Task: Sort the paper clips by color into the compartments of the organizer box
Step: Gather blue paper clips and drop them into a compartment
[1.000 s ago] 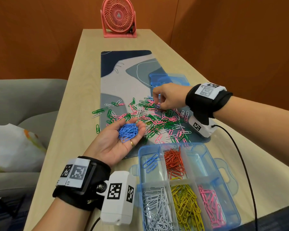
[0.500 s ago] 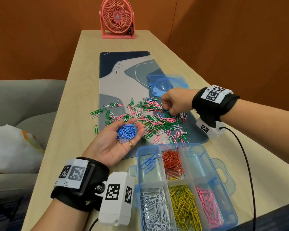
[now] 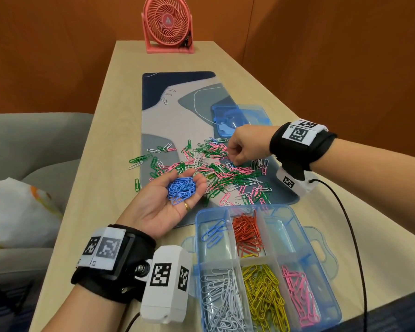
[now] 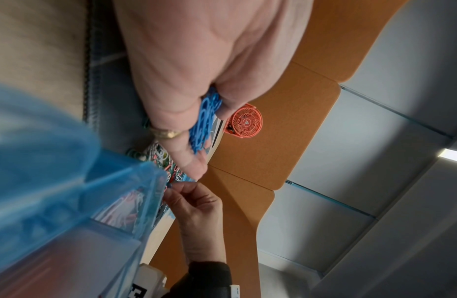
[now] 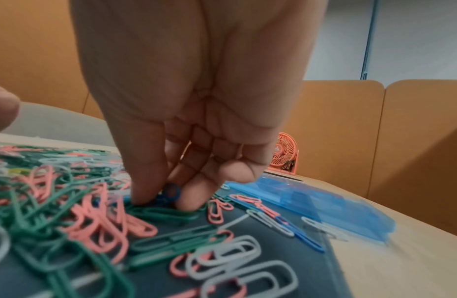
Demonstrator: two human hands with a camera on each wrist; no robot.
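Since a second earlier, the right hand [image 3: 246, 146] had shifted toward the mat's right edge and pinched a blue clip [image 5: 168, 194] there, while the left hand [image 3: 164, 206] stayed cupped under blue clips [image 3: 180, 190], suggesting blues remained.

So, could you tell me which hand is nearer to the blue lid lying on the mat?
Right. The right hand works in the clip pile just in front of the blue lid; the left hand, cupping blue clips, sits farther off, across the pile.
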